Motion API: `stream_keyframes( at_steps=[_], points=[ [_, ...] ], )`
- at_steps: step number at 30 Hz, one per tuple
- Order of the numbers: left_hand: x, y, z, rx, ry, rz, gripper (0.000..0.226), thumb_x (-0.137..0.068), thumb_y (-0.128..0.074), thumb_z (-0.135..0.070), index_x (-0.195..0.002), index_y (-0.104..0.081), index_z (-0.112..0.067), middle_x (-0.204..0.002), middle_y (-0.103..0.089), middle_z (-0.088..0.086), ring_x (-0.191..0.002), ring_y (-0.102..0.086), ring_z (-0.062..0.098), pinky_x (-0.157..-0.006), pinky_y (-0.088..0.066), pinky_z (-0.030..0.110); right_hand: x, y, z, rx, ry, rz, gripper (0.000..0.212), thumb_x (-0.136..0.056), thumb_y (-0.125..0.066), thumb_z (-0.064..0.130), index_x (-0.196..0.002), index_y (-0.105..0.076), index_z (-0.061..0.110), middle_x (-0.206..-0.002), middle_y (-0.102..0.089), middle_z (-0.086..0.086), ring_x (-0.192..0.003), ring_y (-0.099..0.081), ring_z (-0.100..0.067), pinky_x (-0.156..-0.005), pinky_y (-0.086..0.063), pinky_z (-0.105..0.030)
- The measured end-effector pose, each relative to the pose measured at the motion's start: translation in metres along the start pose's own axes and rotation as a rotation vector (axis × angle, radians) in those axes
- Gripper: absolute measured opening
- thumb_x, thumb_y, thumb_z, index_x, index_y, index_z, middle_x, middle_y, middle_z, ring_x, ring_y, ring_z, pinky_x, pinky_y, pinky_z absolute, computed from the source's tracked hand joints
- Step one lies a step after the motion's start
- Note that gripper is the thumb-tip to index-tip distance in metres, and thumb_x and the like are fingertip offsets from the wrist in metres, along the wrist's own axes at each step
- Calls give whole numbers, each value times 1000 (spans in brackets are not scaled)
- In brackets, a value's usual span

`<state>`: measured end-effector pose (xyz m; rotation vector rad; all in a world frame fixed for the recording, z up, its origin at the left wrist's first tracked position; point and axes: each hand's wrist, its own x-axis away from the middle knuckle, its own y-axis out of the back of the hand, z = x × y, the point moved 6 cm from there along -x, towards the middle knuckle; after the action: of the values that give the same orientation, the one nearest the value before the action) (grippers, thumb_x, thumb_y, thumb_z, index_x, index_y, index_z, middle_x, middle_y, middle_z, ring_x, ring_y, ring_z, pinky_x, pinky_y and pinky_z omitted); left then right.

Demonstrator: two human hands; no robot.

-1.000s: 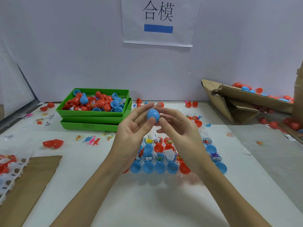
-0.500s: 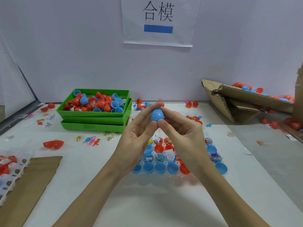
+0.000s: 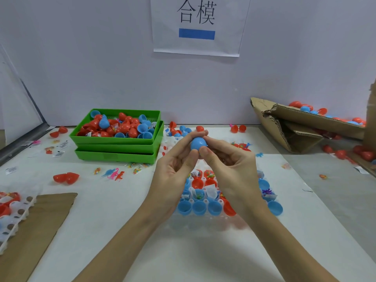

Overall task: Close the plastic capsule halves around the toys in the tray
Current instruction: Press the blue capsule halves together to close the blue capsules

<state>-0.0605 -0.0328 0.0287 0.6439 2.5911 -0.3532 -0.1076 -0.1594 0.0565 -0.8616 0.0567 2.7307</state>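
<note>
Both hands, left (image 3: 175, 169) and right (image 3: 230, 169), pinch one blue capsule (image 3: 198, 143) shut above the tray (image 3: 203, 202) near the bench's front edge. I judge this capsule nearly closed; several open halves holding toys (image 3: 210, 176) remain in the tray.

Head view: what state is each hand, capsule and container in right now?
Left hand: pinching the blue capsule.
Right hand: pinching it too.
Blue capsule: held above the tray, looks shut.
Tray: open halves with toys.
Green bins: stacked, top full.
Cardboard box: tipped over.
</note>
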Motion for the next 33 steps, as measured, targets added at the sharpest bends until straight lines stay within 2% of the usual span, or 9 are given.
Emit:
stream_keyframes(
  at_steps=[5,8,11,14,18,23,26,29,33],
  points=[
    [-5,0,1,39,61,86,40,-109,-47,-23,-149,-55,-20,-153,-56,-1,-146,-48,21,-121,-37,33,-1,0,-10,89,13,-10,35,-88,-75,24,-122,-71,17,-104,-77,9,-101,-74,-11,-85,-58,-20],
    [-6,4,5,90,130,81,41,-109,-42,-28,-147,-58,-23,-150,-58,0,-141,-53,22,-117,-44,35,-1,0,-10,343,146,4,37,-91,-77,20,-127,-68,16,-108,-71,4,-96,-70,-12,-82,-56,-18],
    [-6,10,7,13,168,-18,33,-104,-57,-37,-135,-67,-33,-127,-72,-2,-123,-67,21,-102,-55,31,0,-1,-13,613,285,15,41,-88,-80,20,-127,-67,16,-106,-64,1,-87,-62,-10,-78,-55,-20],
    [-4,12,11,130,213,-47,32,-101,-65,-23,-133,-69,-26,-110,-75,10,-107,-74,28,-96,-58,35,3,-4,-16,736,357,12,43,-90,-76,25,-130,-65,13,-112,-59,-5,-91,-55,-7,-80,-53,-21],
    [-4,10,10,358,316,6,38,-100,-67,-21,-137,-65,-15,-124,-72,23,-112,-72,38,-91,-59,32,2,-5,-16,717,322,54,48,-94,-66,38,-136,-61,15,-121,-56,-1,-103,-52,-1,-92,-46,-13],
    [-3,9,15,415,385,-51,64,-86,-76,-33,-138,-57,-1,-121,-73,20,-113,-73,32,-90,-59,28,1,-5,-9,628,322,39,38,-92,-71,30,-123,-68,9,-113,-61,10,-99,-56,4,-88,-46,-9],
    [-3,10,16,414,378,-44,64,-84,-77,-34,-134,-59,2,-123,-72,21,-115,-72,32,-93,-58,28,1,-3,-6,654,340,43,37,-90,-74,24,-121,-69,4,-109,-62,8,-95,-54,11,-86,-44,-4],
    [-3,11,18,380,385,-32,61,-86,-76,-35,-131,-60,2,-121,-74,20,-115,-71,31,-92,-58,27,1,-3,-5,713,343,68,39,-89,-70,27,-119,-70,1,-107,-68,-2,-94,-51,4,-87,-42,-1],
    [-4,13,20,309,367,-22,50,-93,-72,-34,-128,-61,-1,-120,-74,22,-110,-73,29,-94,-59,33,1,-5,-10,780,335,121,43,-90,-73,24,-127,-67,3,-110,-67,-6,-93,-53,-1,-88,-48,-7]
  ],
)
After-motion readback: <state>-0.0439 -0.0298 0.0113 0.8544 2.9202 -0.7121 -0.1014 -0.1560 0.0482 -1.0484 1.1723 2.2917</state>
